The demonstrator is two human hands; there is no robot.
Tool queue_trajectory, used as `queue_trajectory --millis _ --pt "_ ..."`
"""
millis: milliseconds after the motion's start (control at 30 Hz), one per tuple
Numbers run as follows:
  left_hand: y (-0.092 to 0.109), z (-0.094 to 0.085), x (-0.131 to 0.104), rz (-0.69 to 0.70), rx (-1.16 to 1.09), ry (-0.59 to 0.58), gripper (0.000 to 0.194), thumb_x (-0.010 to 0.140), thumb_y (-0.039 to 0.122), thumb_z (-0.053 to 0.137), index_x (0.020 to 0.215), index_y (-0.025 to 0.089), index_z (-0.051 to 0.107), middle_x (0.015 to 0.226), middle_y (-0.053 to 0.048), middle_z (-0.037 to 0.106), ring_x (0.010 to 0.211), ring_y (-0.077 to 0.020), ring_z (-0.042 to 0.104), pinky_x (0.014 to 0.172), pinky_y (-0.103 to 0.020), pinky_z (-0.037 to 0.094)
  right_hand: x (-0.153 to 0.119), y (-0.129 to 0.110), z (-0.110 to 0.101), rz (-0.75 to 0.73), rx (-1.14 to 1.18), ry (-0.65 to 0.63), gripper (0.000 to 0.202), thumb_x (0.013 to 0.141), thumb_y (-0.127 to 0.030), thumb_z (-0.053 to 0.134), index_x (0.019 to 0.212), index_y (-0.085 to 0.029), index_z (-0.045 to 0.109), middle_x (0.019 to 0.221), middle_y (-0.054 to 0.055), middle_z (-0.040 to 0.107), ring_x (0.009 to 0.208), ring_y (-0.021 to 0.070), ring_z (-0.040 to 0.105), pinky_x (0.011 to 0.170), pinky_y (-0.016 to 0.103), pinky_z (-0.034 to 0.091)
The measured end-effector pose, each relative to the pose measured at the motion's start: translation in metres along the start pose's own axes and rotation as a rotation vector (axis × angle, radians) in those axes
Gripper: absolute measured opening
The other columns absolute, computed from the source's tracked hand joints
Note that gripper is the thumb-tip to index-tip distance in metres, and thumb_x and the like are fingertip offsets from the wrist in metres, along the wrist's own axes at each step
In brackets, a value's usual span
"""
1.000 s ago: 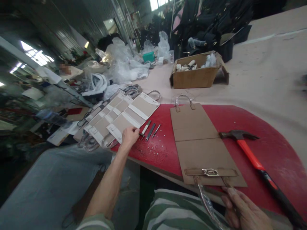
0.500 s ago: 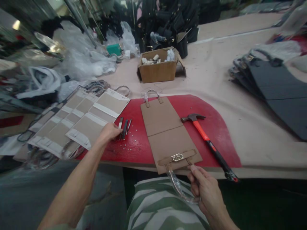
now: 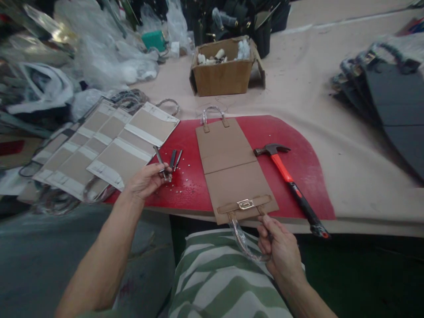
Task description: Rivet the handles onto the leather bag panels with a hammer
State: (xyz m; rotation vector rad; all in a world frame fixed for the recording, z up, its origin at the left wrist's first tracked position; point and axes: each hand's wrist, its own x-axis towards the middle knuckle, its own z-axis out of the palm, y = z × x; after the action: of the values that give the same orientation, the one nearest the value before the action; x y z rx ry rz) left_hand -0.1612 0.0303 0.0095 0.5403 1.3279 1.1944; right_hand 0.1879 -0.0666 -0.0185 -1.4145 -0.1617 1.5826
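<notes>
A slim metal punch tool [image 3: 159, 155] is pinched in my left hand [image 3: 150, 178], raised over the left part of the red mat [image 3: 298, 154]. Beside it on the mat lie two dark tools [image 3: 172, 159] and tiny pale bits. My right hand [image 3: 280, 240] grips the plastic-wrapped handle at the near end of a brown bag panel [image 3: 232, 163]. This panel lies flat, with a gold clasp [image 3: 245, 204] on a strap near its lower edge. To its right rests a claw hammer [image 3: 281, 170] with a red and black grip.
Stacked beige panels [image 3: 115, 159] with wrapped handles lie at the left. A cardboard box [image 3: 225, 75] with small items stands behind the mat. Dark panels [image 3: 402, 106] are at the right, plastic wrapping [image 3: 106, 57] at the back left.
My left hand has lifted the slim tool off the mat and tilted it. The right hand keeps its grip on the handle. The camera view has shifted slightly.
</notes>
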Motion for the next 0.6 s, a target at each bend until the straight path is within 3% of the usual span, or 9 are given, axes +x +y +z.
queue_trajectory --millis 200,333,467,533,600 --pt "-0.033 0.050 -0.012 0.167 -0.074 -0.053 0.034 0.061 0.025 0.085 0.087 0.009 0.069 0.080 -0.007 0.071 0.070 -0.0147 0.067 0.068 -0.026 0.055 -0.004 -0.015 0.018 -0.025 -0.009 -0.020 0.042 0.058 -0.041 0.086 0.080 -0.014 0.064 0.052 -0.007 0.051 0.032 0.0012 0.030 0.029 0.014 0.025" --pt "-0.049 0.063 -0.010 0.304 0.011 -0.066 0.030 0.067 0.028 0.082 0.090 0.012 0.068 0.084 -0.005 0.072 0.077 -0.0141 0.068 0.076 -0.025 0.054 0.004 -0.018 0.020 -0.010 -0.014 -0.056 0.040 0.056 -0.039 0.087 0.078 -0.014 0.064 0.053 -0.006 0.052 0.033 0.0014 0.030 0.029 0.014 0.025" --pt "-0.063 0.074 -0.016 0.367 0.136 -0.162 0.025 0.079 0.031 0.072 0.096 0.014 0.068 0.091 -0.006 0.072 0.082 -0.0159 0.069 0.079 -0.027 0.054 0.008 -0.017 0.018 0.004 0.011 -0.070 0.036 0.058 -0.037 0.087 0.078 -0.015 0.067 0.055 -0.006 0.052 0.034 0.0017 0.031 0.030 0.014 0.028" --pt "-0.069 0.082 -0.020 0.365 0.190 -0.210 0.026 0.081 0.033 0.070 0.098 0.014 0.068 0.092 -0.008 0.073 0.083 -0.0175 0.070 0.079 -0.029 0.055 0.007 -0.017 0.018 -0.009 0.029 -0.090 0.032 0.060 -0.035 0.086 0.077 -0.016 0.068 0.059 -0.004 0.057 0.038 0.0035 0.038 0.034 0.015 0.034" --pt "-0.074 0.090 -0.022 0.352 0.207 -0.238 0.028 0.081 0.034 0.070 0.099 0.014 0.068 0.092 -0.009 0.073 0.084 -0.0183 0.070 0.080 -0.029 0.055 0.006 -0.021 0.019 -0.023 0.078 -0.132 0.027 0.064 -0.036 0.083 0.079 -0.017 0.070 0.072 0.001 0.065 0.053 0.0102 0.056 0.048 0.021 0.050"
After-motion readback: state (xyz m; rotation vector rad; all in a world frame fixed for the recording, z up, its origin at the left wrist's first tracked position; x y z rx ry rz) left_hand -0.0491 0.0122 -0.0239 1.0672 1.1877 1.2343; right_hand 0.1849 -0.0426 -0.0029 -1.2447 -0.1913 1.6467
